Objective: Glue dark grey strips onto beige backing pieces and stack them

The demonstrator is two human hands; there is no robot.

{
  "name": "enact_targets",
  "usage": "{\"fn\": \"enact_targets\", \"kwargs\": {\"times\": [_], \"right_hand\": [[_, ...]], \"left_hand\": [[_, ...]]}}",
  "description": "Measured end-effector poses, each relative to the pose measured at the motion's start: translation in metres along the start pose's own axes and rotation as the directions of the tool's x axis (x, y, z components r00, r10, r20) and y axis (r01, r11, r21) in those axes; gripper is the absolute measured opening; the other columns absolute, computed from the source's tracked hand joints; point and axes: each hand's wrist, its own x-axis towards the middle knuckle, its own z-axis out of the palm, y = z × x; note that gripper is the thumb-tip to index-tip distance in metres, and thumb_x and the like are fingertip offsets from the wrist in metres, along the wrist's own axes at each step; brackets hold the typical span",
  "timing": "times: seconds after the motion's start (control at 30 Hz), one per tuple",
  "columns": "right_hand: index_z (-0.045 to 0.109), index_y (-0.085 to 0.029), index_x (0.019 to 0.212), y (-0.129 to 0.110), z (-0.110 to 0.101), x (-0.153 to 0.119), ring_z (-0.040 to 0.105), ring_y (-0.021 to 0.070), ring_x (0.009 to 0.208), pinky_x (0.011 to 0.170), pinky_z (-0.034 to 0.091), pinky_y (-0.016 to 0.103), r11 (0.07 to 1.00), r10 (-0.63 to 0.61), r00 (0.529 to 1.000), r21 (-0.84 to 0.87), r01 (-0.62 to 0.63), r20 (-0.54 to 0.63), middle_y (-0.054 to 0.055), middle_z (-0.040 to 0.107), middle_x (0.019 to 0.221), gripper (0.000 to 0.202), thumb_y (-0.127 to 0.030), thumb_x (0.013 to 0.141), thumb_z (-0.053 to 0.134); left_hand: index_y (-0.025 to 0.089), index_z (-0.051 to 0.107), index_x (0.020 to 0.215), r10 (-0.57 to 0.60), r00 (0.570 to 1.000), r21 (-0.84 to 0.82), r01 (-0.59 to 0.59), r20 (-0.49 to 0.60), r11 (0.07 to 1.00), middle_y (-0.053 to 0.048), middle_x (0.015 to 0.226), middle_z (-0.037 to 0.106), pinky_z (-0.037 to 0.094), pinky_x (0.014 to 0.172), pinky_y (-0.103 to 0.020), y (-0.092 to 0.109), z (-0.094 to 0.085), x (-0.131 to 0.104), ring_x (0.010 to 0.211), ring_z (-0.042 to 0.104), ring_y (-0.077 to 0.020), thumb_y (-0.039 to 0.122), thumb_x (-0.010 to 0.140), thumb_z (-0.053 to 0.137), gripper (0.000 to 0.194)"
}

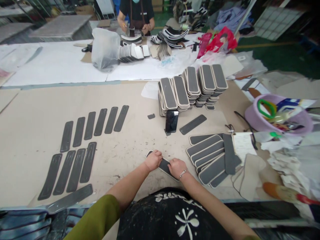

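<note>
A long dark grey piece with a pale border (165, 165) lies slantwise on the table just in front of my body. My left hand (153, 160) is closed on its upper left part, fingers bent over the edge. Further along the same piece, my right hand (177, 167) is closed on it, with a bracelet at the wrist. To the right lies a fanned pile of similar bordered pieces (208, 155). Shiny dark strips (77, 131) lie in two rows at the left. A loose dark strip (193, 124) rests beyond my hands.
Tall stacks of bordered pieces (192, 83) stand beyond my hands, with a phone (172, 121) upright against them. At the right are a purple basket (257, 116) and a brush (280, 192). Across the white table (65, 65), a person (137, 15) handles pieces.
</note>
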Motion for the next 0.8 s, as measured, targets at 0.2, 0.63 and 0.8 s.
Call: {"fn": "enact_targets", "kwargs": {"times": [0.2,0.63,0.8], "right_hand": [[0.065,-0.015,0.089,0.001,0.000,0.002,0.058,0.0224,0.087,0.074,0.043,0.032,1.000,-0.006,1.000,0.016,0.006,0.006,0.013,0.064,0.091,0.032,-0.031,0.086,0.038],[0.058,-0.020,0.093,0.002,0.004,0.001,0.056,0.0193,0.091,0.076,0.042,0.029,0.993,0.111,0.993,0.049,-0.109,-0.036,0.008,0.061,0.096,0.019,-0.029,0.083,0.045],[0.054,-0.020,0.096,0.000,0.013,-0.006,0.057,0.0196,0.088,0.073,0.042,0.029,0.978,0.177,0.983,0.124,-0.168,-0.058,0.008,0.061,0.094,0.021,-0.034,0.081,0.050]], "left_hand": [[0.016,0.062,0.080,-0.015,1.000,-0.042,0.015,-0.008,0.999,-0.008,0.083,0.054,0.038,0.085,-0.035,-0.001,0.002,0.000,0.087,0.046,-0.0204,0.022,0.085,0.041,0.022],[0.017,0.061,0.104,-0.381,0.903,-0.349,0.297,-0.201,0.889,-0.009,0.106,0.058,0.043,0.090,-0.035,0.003,0.017,-0.009,0.100,0.052,-0.0191,0.017,0.081,0.047,0.027],[0.016,0.061,0.095,-0.798,0.594,-0.863,0.452,0.101,0.227,-0.007,0.096,0.062,0.047,0.084,-0.035,0.024,0.036,-0.057,0.089,0.058,-0.0180,0.025,0.076,0.054,0.022]]}}
